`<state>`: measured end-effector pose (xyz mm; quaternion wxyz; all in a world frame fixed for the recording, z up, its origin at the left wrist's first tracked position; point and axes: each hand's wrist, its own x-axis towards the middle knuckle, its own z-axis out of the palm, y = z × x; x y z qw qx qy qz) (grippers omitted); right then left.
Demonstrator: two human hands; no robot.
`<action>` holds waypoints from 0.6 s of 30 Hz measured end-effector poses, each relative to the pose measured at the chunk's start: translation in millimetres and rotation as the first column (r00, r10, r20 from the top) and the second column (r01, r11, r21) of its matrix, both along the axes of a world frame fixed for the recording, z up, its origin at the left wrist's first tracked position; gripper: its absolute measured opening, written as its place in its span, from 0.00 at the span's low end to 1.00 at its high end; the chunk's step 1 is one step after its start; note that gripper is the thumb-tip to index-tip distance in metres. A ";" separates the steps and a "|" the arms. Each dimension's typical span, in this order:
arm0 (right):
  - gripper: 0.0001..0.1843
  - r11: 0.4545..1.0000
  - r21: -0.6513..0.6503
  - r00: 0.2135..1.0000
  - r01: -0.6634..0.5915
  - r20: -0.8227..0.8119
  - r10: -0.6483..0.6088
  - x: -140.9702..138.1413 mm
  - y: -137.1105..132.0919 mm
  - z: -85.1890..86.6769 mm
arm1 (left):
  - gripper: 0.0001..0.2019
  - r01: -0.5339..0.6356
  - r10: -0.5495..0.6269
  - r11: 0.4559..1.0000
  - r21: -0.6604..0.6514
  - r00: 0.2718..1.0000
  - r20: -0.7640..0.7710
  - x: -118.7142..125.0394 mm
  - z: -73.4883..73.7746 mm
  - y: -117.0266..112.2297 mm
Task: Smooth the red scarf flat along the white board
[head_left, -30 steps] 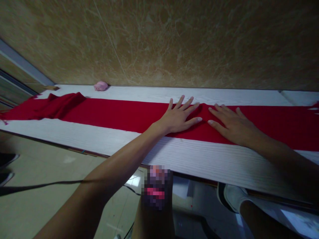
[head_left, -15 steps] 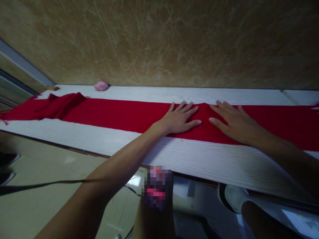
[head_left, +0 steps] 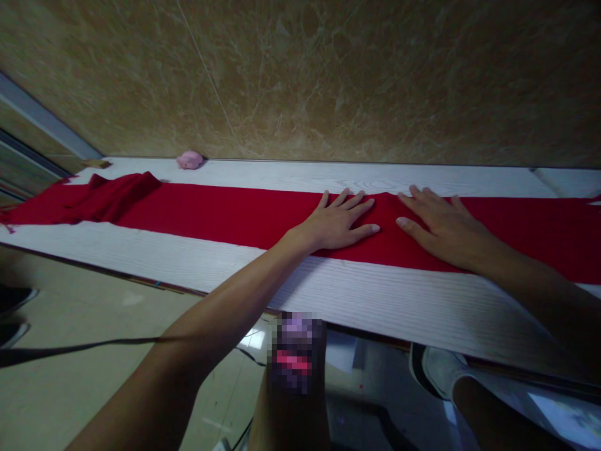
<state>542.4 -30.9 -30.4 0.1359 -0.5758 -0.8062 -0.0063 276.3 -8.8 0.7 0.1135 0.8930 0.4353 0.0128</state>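
Hands rest side by side, palms down, on a long red cloth that runs the length of a white wood-grain bench. The left hand lies near the middle of the view. Its fingers are slightly fanned and pressed flat onto the fabric, and its thumb points to the right. The right hand lies just beside it, to the right, and is also flat. Its fingers are spread and reach toward the far edge of the cloth, with the thumb pointing left. The two thumbs are near each other but do not touch. Neither hand pinches or lifts the fabric; both only press on it. Both bare forearms come in from the near side, across the front strip of the bench.

The red cloth lies smooth and straight along the centre of the bench, with bare white board showing in front of it and behind it. At the far left, its bunched end is gathered into darker folds. On the right, the cloth runs out of view.

At the back of the bench, well to the left of the hands, a small pink rounded lump sits against a tan marbled wall. What the lump is cannot be told. Below the near edge of the bench is a pale floor. A thin dark cord crosses the lower left of the view, and a white shoe shows at the lower right.
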 end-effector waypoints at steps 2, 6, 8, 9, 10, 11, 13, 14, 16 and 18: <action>0.40 0.999 -0.048 1.000 -0.007 0.022 0.009 0.1 0.7 -4.1 | 0.39 -0.012 0.011 1.000 0.022 1.000 0.026 -0.2 -0.1 0.1; 0.41 0.997 -0.076 0.999 -0.001 0.041 0.004 0.6 0.5 -2.6 | 0.39 -0.002 0.002 1.000 0.005 1.000 0.006 -0.2 -1.0 0.7; 0.41 0.998 -0.057 0.999 0.010 0.035 -0.008 0.2 -1.0 0.0 | 0.40 0.005 -0.005 1.000 -0.009 1.000 -0.009 -0.2 -1.8 1.0; 0.41 0.998 -0.054 0.999 0.013 0.033 -0.011 -0.2 -1.8 0.7 | 0.41 0.005 -0.005 1.000 -0.010 1.000 -0.010 -0.2 -2.0 1.1; 0.41 0.998 -0.061 0.999 0.012 0.033 -0.010 -0.5 -2.5 1.0 | 0.41 0.004 -0.004 1.000 -0.009 1.000 -0.007 -0.3 -2.1 1.0; 0.41 0.997 -0.076 0.999 0.008 0.036 -0.005 -0.6 -2.9 0.9 | 0.40 -0.001 0.001 1.000 -0.002 1.000 0.000 -0.4 -2.0 1.0; 0.41 0.995 -0.104 0.999 -0.001 0.042 0.006 -0.3 -2.7 0.5 | 0.39 -0.013 0.012 1.000 0.020 1.000 0.022 -0.6 -1.5 0.7; 0.41 0.995 -0.100 0.999 -0.003 0.042 0.007 0.2 -2.2 0.5 | 0.39 -0.018 0.017 0.999 0.032 0.999 0.033 -0.7 -1.1 0.6; 0.41 0.998 -0.055 0.999 -0.001 0.031 0.003 1.0 -1.1 1.0 | 0.38 -0.013 0.012 0.999 0.033 0.999 0.036 -0.6 -0.5 0.4; 0.40 1.000 -0.007 1.000 0.003 0.019 -0.003 1.1 -0.4 1.3 | 0.38 0.003 -0.003 1.000 0.008 1.000 0.015 -0.3 0.1 0.2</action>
